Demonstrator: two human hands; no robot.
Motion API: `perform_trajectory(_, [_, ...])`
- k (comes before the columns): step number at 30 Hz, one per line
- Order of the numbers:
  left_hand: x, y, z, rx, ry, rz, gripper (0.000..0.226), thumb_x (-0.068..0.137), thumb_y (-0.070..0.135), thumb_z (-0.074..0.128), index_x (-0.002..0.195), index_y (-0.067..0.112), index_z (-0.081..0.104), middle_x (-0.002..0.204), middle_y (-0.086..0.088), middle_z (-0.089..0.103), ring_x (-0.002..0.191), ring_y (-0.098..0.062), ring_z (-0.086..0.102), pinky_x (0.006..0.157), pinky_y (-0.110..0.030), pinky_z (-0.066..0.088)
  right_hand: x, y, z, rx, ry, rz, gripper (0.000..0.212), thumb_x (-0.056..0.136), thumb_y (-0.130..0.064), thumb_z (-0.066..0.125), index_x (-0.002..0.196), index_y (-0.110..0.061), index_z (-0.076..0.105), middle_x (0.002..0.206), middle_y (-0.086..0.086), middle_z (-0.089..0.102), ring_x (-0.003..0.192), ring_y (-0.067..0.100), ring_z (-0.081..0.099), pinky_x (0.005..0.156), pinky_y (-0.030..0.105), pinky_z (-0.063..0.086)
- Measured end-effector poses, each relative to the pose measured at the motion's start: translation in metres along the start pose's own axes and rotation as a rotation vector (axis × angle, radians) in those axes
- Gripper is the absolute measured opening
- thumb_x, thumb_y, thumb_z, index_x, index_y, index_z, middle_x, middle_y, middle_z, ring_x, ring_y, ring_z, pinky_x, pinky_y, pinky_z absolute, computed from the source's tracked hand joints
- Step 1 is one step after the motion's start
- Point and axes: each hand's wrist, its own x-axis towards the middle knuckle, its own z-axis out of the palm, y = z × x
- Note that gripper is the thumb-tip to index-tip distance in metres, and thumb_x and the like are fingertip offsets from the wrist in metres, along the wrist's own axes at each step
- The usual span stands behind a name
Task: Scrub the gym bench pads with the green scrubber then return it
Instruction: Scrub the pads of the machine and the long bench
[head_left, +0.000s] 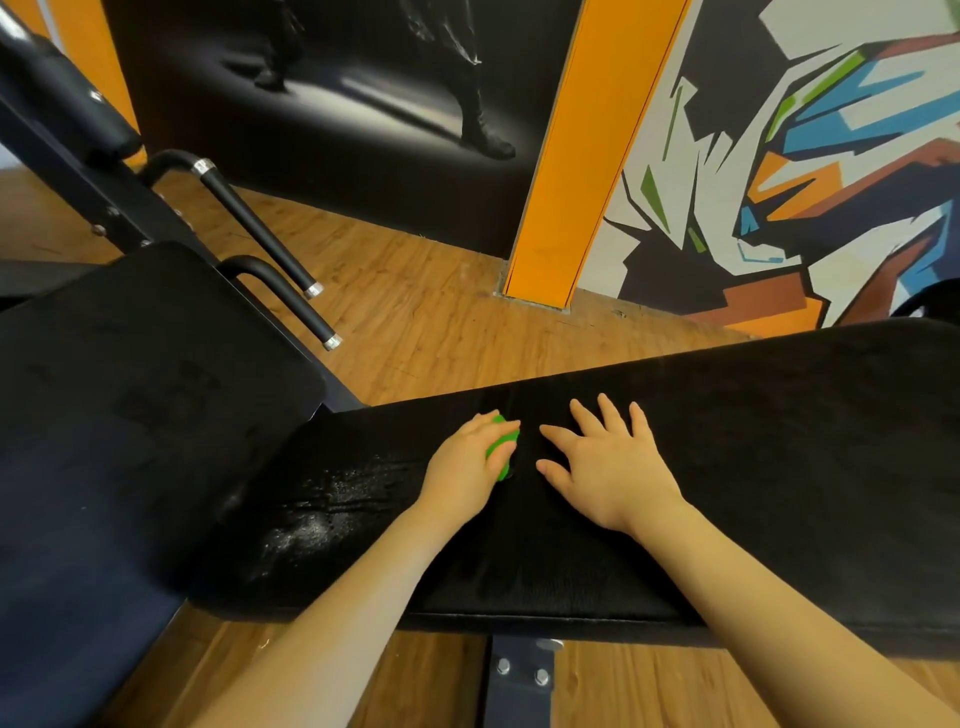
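Green scrubber (502, 448) in left hand (464, 464), bench pad (753, 467)

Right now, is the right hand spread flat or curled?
Spread flat: the right hand lies palm down on the pad, fingers apart, holding nothing.

I had both hands on the long bench pad (753, 467), which ran across in front of me. Left hand (460, 467) sat on the scrubber (503, 451), right hand (613, 467) flat on the pad just beside it, to the right. Second pad (130, 389) lay to my left, w/ two handles (270, 244) behind it. Pillar (576, 171) stood beyond the bench, wall mural (805, 156) to its right.
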Motion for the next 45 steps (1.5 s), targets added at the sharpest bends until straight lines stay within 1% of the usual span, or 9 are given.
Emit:
perform_trajectory(3, [-0.001, -0.002, 0.002, -0.009, 0.009, 0.003, 0.039, 0.103, 0.026, 0.044, 0.142, 0.027, 0.047, 0.154, 0.002, 0.036, 0.146, -0.011, 0.022, 0.107, -0.017, 0.015, -0.001, 0.000, 0.000, 0.001, 0.000, 0.001, 0.057, 0.101, -0.056, 0.025, 0.154, -0.036, 0.019, 0.164, 0.007, 0.006, 0.150, 0.033, -0.005, 0.120, 0.055, -0.003])
perform_trajectory(9, [0.032, 0.000, 0.003, -0.004, 0.059, -0.082, 0.039, 0.103, 0.027, 0.044, 0.142, 0.024, 0.048, 0.155, -0.003, 0.035, 0.145, -0.018, 0.026, 0.115, -0.034, 0.023, 0.001, -0.001, 0.003, -0.009, 0.008, 0.009, 0.057, 0.101, -0.057, 0.025, 0.154, -0.037, 0.019, 0.164, 0.006, 0.006, 0.150, 0.033, -0.004, 0.120, 0.054, -0.002])
perform_trajectory(17, [0.088, 0.003, 0.000, -0.018, 0.066, -0.242, 0.039, 0.104, 0.026, 0.044, 0.141, 0.018, 0.049, 0.150, -0.007, 0.042, 0.135, -0.025, 0.040, 0.106, -0.037, 0.033, 0.001, -0.002, 0.002, -0.010, 0.010, 0.011, 0.057, 0.101, -0.057, 0.024, 0.154, -0.036, 0.018, 0.164, 0.007, 0.006, 0.150, 0.034, -0.004, 0.121, 0.053, -0.002])
perform_trajectory(25, [0.051, -0.008, -0.008, -0.010, -0.038, -0.087, 0.041, 0.102, 0.025, 0.046, 0.143, 0.025, 0.047, 0.156, -0.003, 0.032, 0.144, -0.022, 0.028, 0.116, -0.037, 0.022, 0.002, -0.003, 0.003, -0.019, 0.004, 0.016, 0.058, 0.101, -0.057, 0.023, 0.155, -0.036, 0.016, 0.164, 0.007, 0.004, 0.150, 0.034, -0.006, 0.121, 0.053, -0.003])
perform_trajectory(28, [0.020, -0.015, -0.010, -0.013, -0.068, -0.011, 0.041, 0.102, 0.025, 0.046, 0.143, 0.026, 0.045, 0.157, 0.000, 0.031, 0.147, -0.016, 0.021, 0.117, -0.032, 0.018, 0.002, -0.004, 0.004, -0.027, 0.003, 0.023, 0.058, 0.101, -0.057, 0.022, 0.155, -0.037, 0.015, 0.164, 0.007, 0.004, 0.150, 0.034, -0.006, 0.121, 0.054, -0.002])
perform_trajectory(32, [-0.005, -0.025, -0.011, -0.048, -0.058, 0.034, 0.041, 0.102, 0.026, 0.048, 0.143, 0.027, 0.047, 0.156, 0.004, 0.032, 0.147, -0.010, 0.019, 0.116, -0.025, 0.016, 0.003, -0.003, 0.005, -0.016, -0.001, 0.012, 0.058, 0.101, -0.056, 0.021, 0.155, -0.036, 0.013, 0.164, 0.008, 0.002, 0.150, 0.034, -0.007, 0.121, 0.053, -0.003])
perform_trajectory(37, [0.019, -0.019, -0.006, -0.046, -0.005, 0.018, 0.040, 0.102, 0.024, 0.047, 0.142, 0.022, 0.048, 0.155, -0.001, 0.034, 0.147, -0.015, 0.020, 0.117, -0.027, 0.016, 0.003, -0.004, 0.005, -0.030, 0.003, 0.012, 0.058, 0.101, -0.056, 0.020, 0.155, -0.035, 0.012, 0.164, 0.008, 0.001, 0.150, 0.035, -0.007, 0.121, 0.052, -0.001])
perform_trajectory(42, [0.065, -0.011, -0.001, -0.023, -0.001, -0.019, 0.039, 0.103, 0.026, 0.045, 0.142, 0.021, 0.049, 0.155, -0.007, 0.035, 0.145, -0.022, 0.026, 0.118, -0.038, 0.022, 0.004, -0.005, 0.006, -0.034, 0.010, 0.019, 0.059, 0.101, -0.057, 0.020, 0.155, -0.036, 0.013, 0.164, 0.008, 0.001, 0.150, 0.035, -0.007, 0.121, 0.051, -0.003])
perform_trajectory(45, [0.079, -0.010, -0.001, 0.005, -0.024, -0.043, 0.039, 0.103, 0.027, 0.045, 0.141, 0.022, 0.049, 0.153, -0.007, 0.038, 0.141, -0.021, 0.033, 0.113, -0.035, 0.024, 0.004, -0.005, 0.006, -0.036, 0.013, 0.017, 0.059, 0.101, -0.058, 0.020, 0.155, -0.036, 0.013, 0.164, 0.007, 0.002, 0.150, 0.035, -0.007, 0.121, 0.051, -0.002])
